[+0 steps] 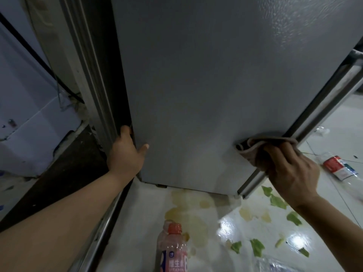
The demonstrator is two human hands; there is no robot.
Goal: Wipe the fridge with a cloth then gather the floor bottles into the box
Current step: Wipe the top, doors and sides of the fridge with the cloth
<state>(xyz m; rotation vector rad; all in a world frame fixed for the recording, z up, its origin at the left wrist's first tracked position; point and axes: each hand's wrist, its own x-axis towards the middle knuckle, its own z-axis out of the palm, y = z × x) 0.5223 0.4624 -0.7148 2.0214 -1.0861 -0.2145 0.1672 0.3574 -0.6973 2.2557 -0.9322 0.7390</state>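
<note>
The grey fridge [196, 85] fills the middle of the view, seen from close above. My left hand [125, 154] grips its lower left edge, fingers curled around the corner. My right hand [288, 167] presses a brownish cloth [253, 150] against the lower right of the panel, beside the metal door handle [314, 118]. On the floor stand a pink vitamin drink bottle [172, 250] near the bottom centre and a clear bottle with a red label [337, 167] lying at the right. No box is in view.
The white tiled floor [334, 124] carries a yellowish spill [188, 211] under the fridge and several green leaf scraps [277, 201]. Crumpled clear plastic [275, 264] lies at the bottom right. A dark gap and a wall with a black cable [39, 61] are at the left.
</note>
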